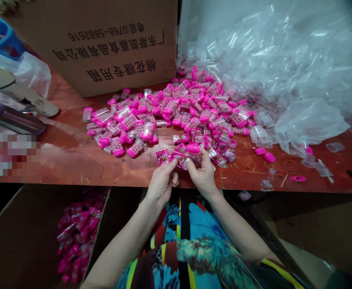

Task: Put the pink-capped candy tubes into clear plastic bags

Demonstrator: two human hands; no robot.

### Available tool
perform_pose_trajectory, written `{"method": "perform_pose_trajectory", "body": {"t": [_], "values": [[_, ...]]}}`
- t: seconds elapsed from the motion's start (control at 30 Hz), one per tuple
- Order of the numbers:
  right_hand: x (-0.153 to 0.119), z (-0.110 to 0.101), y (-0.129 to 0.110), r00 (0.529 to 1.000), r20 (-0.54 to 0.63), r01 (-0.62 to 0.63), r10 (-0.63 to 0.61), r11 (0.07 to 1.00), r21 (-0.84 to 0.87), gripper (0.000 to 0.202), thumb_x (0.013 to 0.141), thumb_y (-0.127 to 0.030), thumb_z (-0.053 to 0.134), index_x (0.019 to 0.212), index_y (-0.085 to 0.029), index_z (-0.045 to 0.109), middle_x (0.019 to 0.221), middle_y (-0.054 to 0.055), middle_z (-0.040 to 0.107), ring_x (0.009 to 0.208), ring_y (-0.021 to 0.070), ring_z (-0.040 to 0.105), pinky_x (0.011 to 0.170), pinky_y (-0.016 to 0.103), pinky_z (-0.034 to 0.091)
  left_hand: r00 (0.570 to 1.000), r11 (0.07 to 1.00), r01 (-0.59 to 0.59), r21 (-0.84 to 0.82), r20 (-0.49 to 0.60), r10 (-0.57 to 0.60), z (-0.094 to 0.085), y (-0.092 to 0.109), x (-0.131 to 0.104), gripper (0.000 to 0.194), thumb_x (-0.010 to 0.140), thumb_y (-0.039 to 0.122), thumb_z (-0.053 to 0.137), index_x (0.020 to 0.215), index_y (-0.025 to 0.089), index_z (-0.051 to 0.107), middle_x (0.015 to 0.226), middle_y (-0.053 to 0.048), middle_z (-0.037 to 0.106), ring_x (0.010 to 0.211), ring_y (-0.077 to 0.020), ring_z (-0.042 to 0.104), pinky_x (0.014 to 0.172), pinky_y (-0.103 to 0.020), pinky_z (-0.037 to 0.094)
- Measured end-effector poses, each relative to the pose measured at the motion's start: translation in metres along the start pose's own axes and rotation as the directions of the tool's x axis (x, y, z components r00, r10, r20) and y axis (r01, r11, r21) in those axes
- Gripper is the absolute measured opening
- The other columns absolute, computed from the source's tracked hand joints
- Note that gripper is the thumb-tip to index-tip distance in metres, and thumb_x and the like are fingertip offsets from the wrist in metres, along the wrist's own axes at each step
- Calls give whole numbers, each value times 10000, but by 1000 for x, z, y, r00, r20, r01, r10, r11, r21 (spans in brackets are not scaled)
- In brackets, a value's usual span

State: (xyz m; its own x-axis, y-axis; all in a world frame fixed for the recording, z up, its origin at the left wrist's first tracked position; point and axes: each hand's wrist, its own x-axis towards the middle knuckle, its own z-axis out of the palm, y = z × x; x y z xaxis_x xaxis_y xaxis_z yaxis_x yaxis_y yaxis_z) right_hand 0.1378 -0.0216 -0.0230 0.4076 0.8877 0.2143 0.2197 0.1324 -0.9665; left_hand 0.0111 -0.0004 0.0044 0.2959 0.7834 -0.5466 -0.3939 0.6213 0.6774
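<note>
Head view: right hand [204,173] grips a partly hidden bottle [193,149], left hand [161,181] a packet [179,157].

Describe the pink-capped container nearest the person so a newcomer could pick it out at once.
From the cardboard box on the reddish table, go to the heap of pink-capped containers next to it. Just nearer, find the person's right hand at the table's front edge. The container there points its pink cap toward the heap; unlike its neighbours, it is held.

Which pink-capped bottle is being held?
The bottle in the right hand, between thumb and fingers; those in the heap behind it lie untouched.
</note>
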Motion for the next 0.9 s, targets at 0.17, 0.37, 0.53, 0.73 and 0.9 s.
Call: {"method": "perform_pose_trajectory", "body": {"t": [0.17,0.37,0.53,0.73,0.9], "values": [[8,2,-4,977,11,-210,214,941,266,249,809,-237,688,1032,-216,578,854,-18,642,692,118,602,647,242,532,999,996,-20,-91,-46,16,6,2,0,338,685,367,846,677,155,582,417,70,444,349,-47,353,387,-193,247],[20,5,-5,946,123,-323,300,850,416,396,876,-371,670,1211,-246,499,698,-74,515,483,78,408,419,194,369,997,989,-65,-134,-59,57,14,14,5,365,649,353,879,674,139,585,507,47,533,342,-26,353,372,-197,235],[17,0,-16,938,189,-345,290,824,449,461,944,-486,578,1312,-257,422,687,-56,556,458,84,401,437,211,378,988,981,-113,-157,-126,93,15,24,20,412,596,376,905,661,154,563,464,63,506,322,-34,341,357,-204,211],[8,-5,-18,931,250,-345,267,868,358,490,939,-501,586,1323,-251,410,655,-67,561,477,88,428,447,197,350,987,985,-112,-131,-126,96,10,26,28,454,622,437,884,633,184,508,392,85,429,307,-52,343,357,-206,219],[3,-2,-10,916,282,-361,286,894,265,552,962,-514,537,1414,-245,370,654,-67,557,466,91,423,443,207,341,992,986,-120,-115,-64,113,10,28,28,435,661,439,864,661,176,517,431,86,455,315,-37,344,368,-196,257]]}}
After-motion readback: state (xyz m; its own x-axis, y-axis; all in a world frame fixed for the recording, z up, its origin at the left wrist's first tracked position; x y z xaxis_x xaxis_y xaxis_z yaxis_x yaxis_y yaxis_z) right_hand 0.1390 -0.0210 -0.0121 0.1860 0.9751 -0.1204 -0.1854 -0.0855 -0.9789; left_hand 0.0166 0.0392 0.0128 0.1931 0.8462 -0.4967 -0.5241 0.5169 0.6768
